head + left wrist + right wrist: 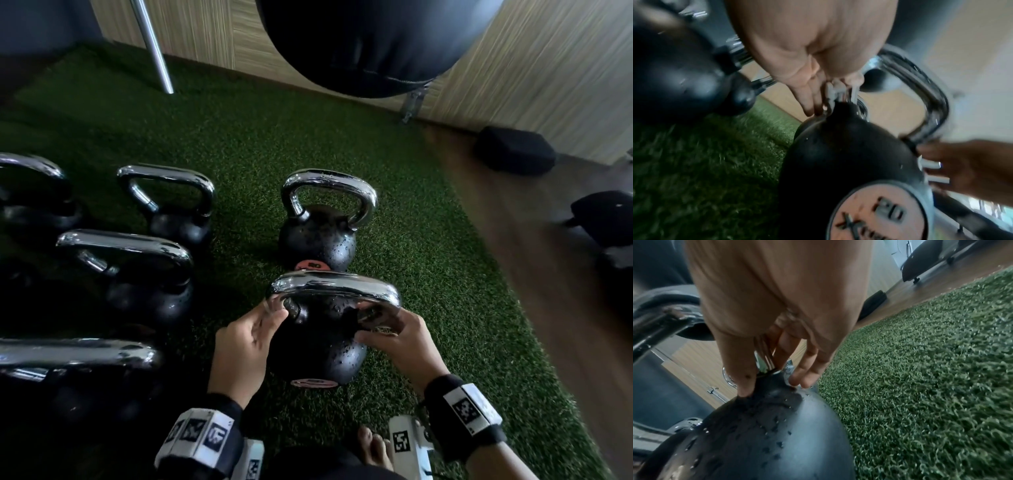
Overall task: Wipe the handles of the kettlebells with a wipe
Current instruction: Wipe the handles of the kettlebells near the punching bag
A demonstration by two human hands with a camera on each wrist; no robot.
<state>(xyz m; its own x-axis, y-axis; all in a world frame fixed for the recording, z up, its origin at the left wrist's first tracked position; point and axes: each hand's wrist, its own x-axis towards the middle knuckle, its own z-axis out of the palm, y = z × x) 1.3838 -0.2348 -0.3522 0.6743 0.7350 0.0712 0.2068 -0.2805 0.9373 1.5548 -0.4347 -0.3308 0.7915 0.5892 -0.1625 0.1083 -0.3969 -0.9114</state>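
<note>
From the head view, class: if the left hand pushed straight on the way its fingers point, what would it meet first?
The left hand already touches the near kettlebell's chrome handle at its left base; beyond lies the black body.

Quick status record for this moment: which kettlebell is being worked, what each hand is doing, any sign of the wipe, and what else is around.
active kettlebell: nearest kettlebell, black, water drops on body, on green turf
left hand: left hand at the left base of the chrome handle, fingers curled round it
right hand: right hand at the right base of the handle, fingers round it
wipe: cannot tell; nothing clearly a wipe shows
next behind: second kettlebell, handle wet, untouched
to the left: other kettlebells
overhead: dark punching bag
</note>
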